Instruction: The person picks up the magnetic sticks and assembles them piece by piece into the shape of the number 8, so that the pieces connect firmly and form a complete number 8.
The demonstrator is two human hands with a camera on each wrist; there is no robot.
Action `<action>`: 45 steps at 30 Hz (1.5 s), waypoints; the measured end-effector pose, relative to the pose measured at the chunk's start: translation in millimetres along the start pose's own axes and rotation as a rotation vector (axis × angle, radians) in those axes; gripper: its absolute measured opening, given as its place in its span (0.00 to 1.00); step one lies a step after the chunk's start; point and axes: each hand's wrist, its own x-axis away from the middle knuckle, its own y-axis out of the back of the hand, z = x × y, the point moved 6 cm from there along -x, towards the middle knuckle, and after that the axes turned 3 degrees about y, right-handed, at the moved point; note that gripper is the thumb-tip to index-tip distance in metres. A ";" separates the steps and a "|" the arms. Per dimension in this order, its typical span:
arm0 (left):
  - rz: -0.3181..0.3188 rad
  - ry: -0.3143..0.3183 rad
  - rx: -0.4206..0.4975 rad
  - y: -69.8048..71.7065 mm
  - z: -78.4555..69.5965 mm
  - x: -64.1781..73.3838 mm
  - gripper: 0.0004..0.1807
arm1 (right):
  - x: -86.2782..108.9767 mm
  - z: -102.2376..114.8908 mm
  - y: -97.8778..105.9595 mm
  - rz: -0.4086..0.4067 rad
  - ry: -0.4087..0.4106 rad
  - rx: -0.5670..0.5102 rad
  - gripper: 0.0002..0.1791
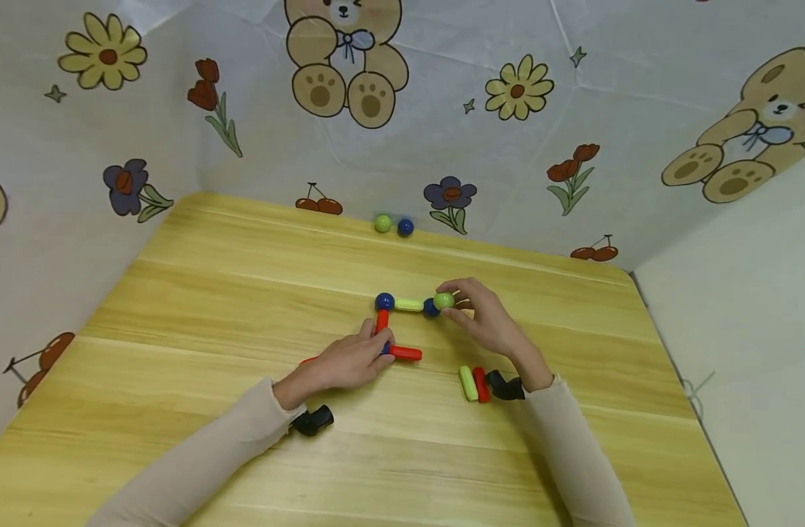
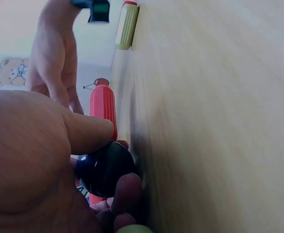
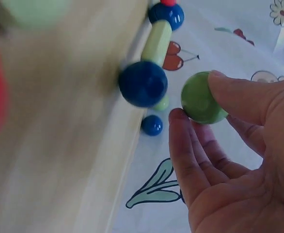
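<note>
My left hand (image 1: 353, 360) grips a dark blue ball (image 2: 108, 167) between thumb and fingers, where red rods meet. One red rod (image 1: 405, 353) points right from it; another red rod (image 1: 382, 320) runs up to a blue corner ball (image 1: 385, 301). A red end also shows left of the hand, the rest hidden. From the corner ball a yellow-green rod (image 1: 409, 305) leads right to a blue end ball (image 3: 143, 83). My right hand (image 1: 484, 315) pinches a green ball (image 3: 200, 99) between thumb and fingertips; a small gap separates it from the end ball in the right wrist view.
A loose yellow-green rod (image 1: 468, 383) and red rod (image 1: 481, 385) lie side by side below the right hand. At the table's back edge sit a green ball (image 1: 383, 223) and a blue ball (image 1: 405, 228), before a patterned sheet (image 1: 244, 183).
</note>
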 end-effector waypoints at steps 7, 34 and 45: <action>-0.011 0.015 -0.019 0.3 1.2 -0.3 0.08 | 17.4 3.9 -15.4 0.076 -0.007 -0.001 0.19; -0.037 -0.041 -0.031 2.0 -4.8 1.0 0.05 | 37.7 18.0 -40.4 0.291 0.008 -0.023 0.16; -0.034 -0.034 -0.032 1.6 -4.3 0.5 0.05 | 37.3 17.5 -40.4 0.299 0.005 -0.007 0.17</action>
